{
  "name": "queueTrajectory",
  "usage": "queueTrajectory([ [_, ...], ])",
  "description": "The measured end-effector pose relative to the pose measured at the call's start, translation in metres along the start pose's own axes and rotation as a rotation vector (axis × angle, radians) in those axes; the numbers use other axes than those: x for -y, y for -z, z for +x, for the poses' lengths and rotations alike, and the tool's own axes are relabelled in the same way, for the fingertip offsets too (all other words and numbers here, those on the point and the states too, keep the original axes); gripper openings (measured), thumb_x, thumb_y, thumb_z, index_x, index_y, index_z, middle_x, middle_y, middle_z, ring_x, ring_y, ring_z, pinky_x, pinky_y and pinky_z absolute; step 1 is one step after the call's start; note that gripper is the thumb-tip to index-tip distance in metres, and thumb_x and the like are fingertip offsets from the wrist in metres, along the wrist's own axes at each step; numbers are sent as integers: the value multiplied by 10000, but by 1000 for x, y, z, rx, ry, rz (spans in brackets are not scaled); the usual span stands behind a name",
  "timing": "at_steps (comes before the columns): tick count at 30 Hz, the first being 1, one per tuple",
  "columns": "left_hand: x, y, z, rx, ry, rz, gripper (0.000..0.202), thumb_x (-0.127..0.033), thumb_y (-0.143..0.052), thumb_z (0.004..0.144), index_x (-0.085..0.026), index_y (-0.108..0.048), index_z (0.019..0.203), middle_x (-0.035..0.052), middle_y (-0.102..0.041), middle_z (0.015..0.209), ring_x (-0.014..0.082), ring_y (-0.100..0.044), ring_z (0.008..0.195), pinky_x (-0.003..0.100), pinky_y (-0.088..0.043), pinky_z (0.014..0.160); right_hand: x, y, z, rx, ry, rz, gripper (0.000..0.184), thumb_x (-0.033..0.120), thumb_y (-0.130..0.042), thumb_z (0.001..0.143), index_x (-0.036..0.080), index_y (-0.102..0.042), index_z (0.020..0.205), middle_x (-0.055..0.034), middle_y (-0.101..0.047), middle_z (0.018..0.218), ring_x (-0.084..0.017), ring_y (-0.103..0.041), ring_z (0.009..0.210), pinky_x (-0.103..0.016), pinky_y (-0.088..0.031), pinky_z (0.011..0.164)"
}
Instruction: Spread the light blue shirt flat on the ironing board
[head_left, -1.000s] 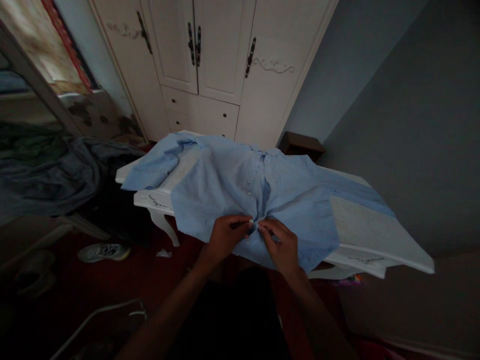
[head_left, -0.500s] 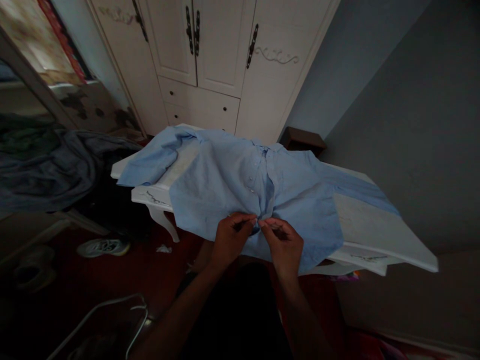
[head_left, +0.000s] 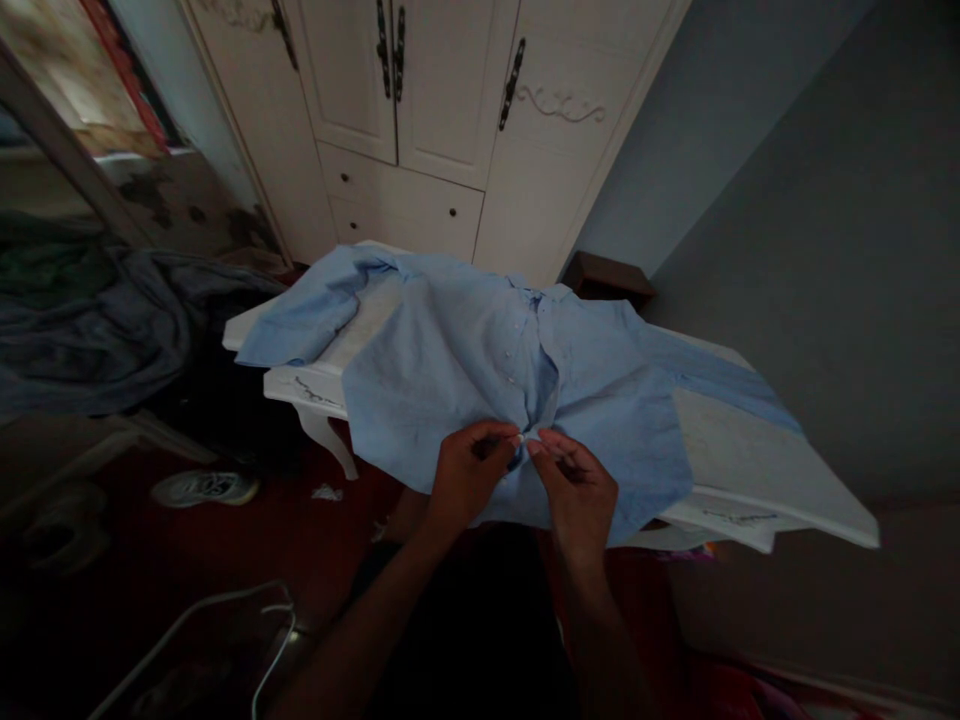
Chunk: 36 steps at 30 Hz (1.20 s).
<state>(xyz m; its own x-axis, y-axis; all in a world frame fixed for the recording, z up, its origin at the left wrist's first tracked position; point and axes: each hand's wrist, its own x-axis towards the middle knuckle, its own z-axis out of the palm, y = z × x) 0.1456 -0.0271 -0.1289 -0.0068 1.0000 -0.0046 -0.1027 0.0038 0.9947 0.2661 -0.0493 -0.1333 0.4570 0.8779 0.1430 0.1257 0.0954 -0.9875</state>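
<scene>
A light blue button-up shirt [head_left: 450, 360] lies spread face up on a white table [head_left: 757, 470], its sleeves stretched out to the left and right. My left hand [head_left: 469, 475] and my right hand [head_left: 577, 490] meet at the shirt's front opening near the hem. Both pinch the two front edges together, fingertips almost touching. A row of small white buttons runs up from my fingers to the collar.
A white wardrobe [head_left: 442, 110] with dark handles stands behind the table. Dark blue cloth [head_left: 97, 330] is piled at the left. A shoe [head_left: 202, 489] and a white cable [head_left: 225, 620] lie on the red floor. A small brown stand [head_left: 607, 280] sits by the grey wall.
My hands stay pinched at the shirt's front edges, shifting only slightly to the right. The view has drifted a little.
</scene>
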Motion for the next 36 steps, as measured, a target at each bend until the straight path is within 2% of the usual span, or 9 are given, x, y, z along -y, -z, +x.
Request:
queueTrajectory([
  [5,1,-2,-1,-11,5,-7,200,-321,-679,756,-154,-744,847,25,-696,690,93,-579,529,193,-484,503,-3,1,-2,10,60,-12,305,372,-762,717,158,-723,932,-77,-733,899,-186,-680,792,-329,-565,735],
  [11,7,-3,-3,-64,-165,144,159,-268,-637,801,-181,-754,862,41,-727,790,121,-636,666,220,-514,609,-3,4,-3,40,73,-32,284,362,-750,731,163,-719,931,-57,-715,822,-159,-651,697,-294,-549,652],
  [14,7,-2,-4,-48,-195,154,152,-261,-630,814,-180,-750,858,35,-725,794,112,-630,649,219,-509,617,-1,5,-3,26,72,-48,284,362,-750,727,161,-727,925,-56,-718,812,-155,-647,667,-290,-548,625],
  [21,5,-1,-2,-18,-147,84,163,-272,-633,800,-176,-752,858,27,-712,761,98,-605,583,212,-506,584,-2,6,-4,56,98,-34,268,323,-711,758,171,-736,978,-64,-740,868,-173,-687,739,-323,-575,716],
  [26,3,0,-1,15,-96,43,173,-284,-645,785,-165,-753,848,29,-712,753,97,-597,571,208,-495,575,-5,7,-1,103,149,-97,243,314,-687,787,180,-724,985,-61,-739,893,-166,-686,738,-278,-555,654],
  [30,-1,0,-1,51,-12,-65,201,-312,-655,775,-152,-752,850,18,-680,667,99,-581,566,204,-483,574,-7,4,1,95,207,-148,220,302,-675,809,181,-706,991,-50,-728,910,-155,-676,759,-268,-543,684],
  [36,-3,1,-2,34,56,-154,276,-393,-713,723,-145,-762,835,30,-677,681,101,-568,593,207,-465,572,-6,0,3,109,353,-254,339,266,-636,859,198,-625,1191,-39,-710,931,-157,-660,802,-296,-551,748],
])
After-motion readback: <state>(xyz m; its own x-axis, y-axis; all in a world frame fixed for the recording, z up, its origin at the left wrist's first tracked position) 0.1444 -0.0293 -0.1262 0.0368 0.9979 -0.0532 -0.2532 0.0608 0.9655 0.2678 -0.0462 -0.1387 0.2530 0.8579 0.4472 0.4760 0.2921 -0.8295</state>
